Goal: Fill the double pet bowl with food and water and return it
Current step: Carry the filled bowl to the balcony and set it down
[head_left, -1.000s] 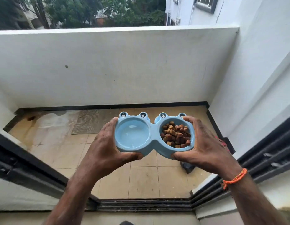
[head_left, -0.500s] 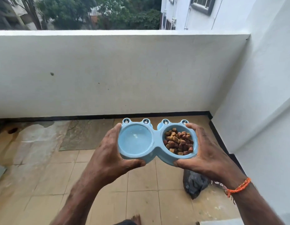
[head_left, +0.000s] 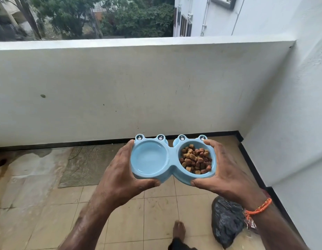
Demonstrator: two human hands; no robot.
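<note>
I hold a light blue double pet bowl [head_left: 172, 166] with frog-eye knobs level in front of me, above a tiled balcony floor. Its left cup [head_left: 149, 157] holds clear water; its right cup holds brown kibble [head_left: 196, 160]. My left hand [head_left: 124, 175] grips the bowl's left end, thumb along the front edge and fingers round the far side. My right hand [head_left: 223, 175] grips the right end the same way, with an orange thread band on its wrist.
A white parapet wall [head_left: 138, 91] closes the balcony ahead and a white wall [head_left: 292, 132] stands on the right. A grey doormat [head_left: 88, 165] lies on the tiles at left. A black plastic bag [head_left: 227, 222] sits at lower right. My bare foot [head_left: 179, 229] is below.
I have stepped through the doorway onto the balcony; the door tracks have left the view. The bowl stays level in both hands, and the parapet and floor are closer.
</note>
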